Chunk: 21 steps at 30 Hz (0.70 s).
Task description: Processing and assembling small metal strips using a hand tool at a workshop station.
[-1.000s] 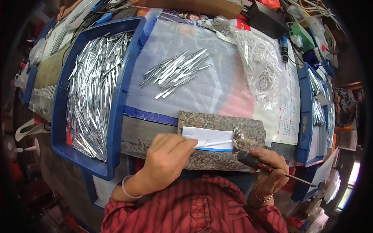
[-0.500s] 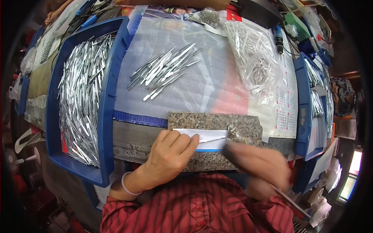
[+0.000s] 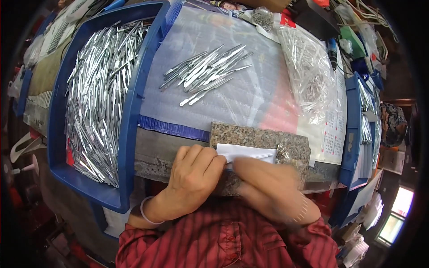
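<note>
On a speckled granite slab [image 3: 254,131] in front of me lies a strip of white paper [image 3: 243,149] with a slim silver pointed metal piece [image 3: 263,156] on it. My left hand [image 3: 194,178] is closed at the paper's left end, its fingertips gripping the blunt end of that piece. Close beside it, over the slab's front, my right hand [image 3: 270,185] is smeared by motion. Its fingers and anything in them cannot be made out. A small clear plastic wrap [image 3: 284,153] sits at the right of the paper.
A loose pile of similar metal pieces [image 3: 208,69] lies on the plastic-covered table. At left stands a blue bin [image 3: 127,138] full of them. A clear bag of pale thin pieces [image 3: 308,76] lies at right, near another blue bin [image 3: 353,134].
My right hand has moved left, towards my left hand. The dark long tool seen with it earlier no longer shows. The view has shifted slightly; my left hand keeps its grip.
</note>
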Each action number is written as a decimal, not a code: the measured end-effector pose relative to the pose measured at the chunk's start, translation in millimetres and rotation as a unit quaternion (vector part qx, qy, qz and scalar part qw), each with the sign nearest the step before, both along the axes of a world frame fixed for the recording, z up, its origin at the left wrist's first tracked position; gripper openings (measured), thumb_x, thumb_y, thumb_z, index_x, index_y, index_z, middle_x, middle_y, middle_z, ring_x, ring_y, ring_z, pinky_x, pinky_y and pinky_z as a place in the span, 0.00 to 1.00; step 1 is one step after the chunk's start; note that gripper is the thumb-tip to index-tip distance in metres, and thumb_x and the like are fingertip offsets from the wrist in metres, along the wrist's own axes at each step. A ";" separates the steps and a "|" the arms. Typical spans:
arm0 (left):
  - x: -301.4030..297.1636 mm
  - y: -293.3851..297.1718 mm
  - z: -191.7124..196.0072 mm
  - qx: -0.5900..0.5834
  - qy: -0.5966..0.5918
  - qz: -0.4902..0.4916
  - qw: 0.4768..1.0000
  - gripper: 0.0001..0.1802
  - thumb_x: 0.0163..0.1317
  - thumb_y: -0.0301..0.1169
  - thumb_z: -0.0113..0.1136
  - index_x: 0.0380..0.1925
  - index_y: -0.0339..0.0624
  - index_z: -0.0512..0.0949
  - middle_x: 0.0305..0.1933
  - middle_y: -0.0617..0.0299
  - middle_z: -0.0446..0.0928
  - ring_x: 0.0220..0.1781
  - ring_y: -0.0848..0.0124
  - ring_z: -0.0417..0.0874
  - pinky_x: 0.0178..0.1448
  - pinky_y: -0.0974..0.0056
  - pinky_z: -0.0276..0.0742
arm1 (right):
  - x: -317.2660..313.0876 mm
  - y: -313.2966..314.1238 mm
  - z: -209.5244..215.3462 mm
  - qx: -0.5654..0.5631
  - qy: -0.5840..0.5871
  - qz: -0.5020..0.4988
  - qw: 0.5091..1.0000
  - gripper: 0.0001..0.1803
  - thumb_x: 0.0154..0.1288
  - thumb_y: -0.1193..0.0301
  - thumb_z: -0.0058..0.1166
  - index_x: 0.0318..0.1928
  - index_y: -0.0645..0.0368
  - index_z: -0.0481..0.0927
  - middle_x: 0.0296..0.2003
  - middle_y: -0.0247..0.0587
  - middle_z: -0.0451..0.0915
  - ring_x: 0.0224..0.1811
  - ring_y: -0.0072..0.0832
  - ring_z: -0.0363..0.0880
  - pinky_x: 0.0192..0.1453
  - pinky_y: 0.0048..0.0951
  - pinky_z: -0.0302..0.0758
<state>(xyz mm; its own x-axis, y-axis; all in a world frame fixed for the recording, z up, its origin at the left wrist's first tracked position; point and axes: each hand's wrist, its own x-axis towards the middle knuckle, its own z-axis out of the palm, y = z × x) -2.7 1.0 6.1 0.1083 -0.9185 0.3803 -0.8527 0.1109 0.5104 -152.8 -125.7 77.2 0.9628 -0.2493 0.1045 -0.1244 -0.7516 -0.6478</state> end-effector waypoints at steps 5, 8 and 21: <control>4.6 -3.5 -3.8 -0.006 0.006 -0.002 1.000 0.07 0.51 0.25 0.55 0.32 0.40 0.74 0.30 0.60 0.67 0.33 0.64 0.71 0.39 0.61 0.64 | 3.4 -2.2 -29.3 0.057 -0.073 -0.036 0.995 0.13 0.66 0.64 0.57 0.40 0.62 0.78 0.39 0.45 0.82 0.32 0.38 0.84 0.29 0.31 0.79; 3.5 -1.0 -5.2 -0.002 0.007 -0.003 1.000 0.07 0.51 0.25 0.56 0.32 0.41 0.73 0.30 0.60 0.66 0.33 0.64 0.70 0.39 0.61 0.64 | -15.0 -0.6 -21.0 0.172 -0.083 -0.126 0.974 0.17 0.72 0.61 0.49 0.42 0.64 0.79 0.41 0.51 0.83 0.35 0.38 0.85 0.32 0.27 0.80; 5.3 0.0 -4.4 0.013 0.009 -0.010 1.000 0.06 0.54 0.27 0.57 0.32 0.42 0.72 0.30 0.60 0.67 0.34 0.64 0.71 0.39 0.60 0.63 | -17.0 6.6 6.0 0.076 -0.245 -0.077 0.963 0.28 0.74 0.51 0.40 0.41 0.69 0.78 0.38 0.63 0.82 0.31 0.41 0.86 0.27 0.30 0.81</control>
<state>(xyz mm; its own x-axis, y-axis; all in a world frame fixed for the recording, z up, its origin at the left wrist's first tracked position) 2.6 1.0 1.7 0.0955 -0.9302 0.3543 -0.8414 0.1148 0.5281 -169.8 -119.2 83.2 0.7577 -0.4336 0.4877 0.1220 -0.6401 -0.7586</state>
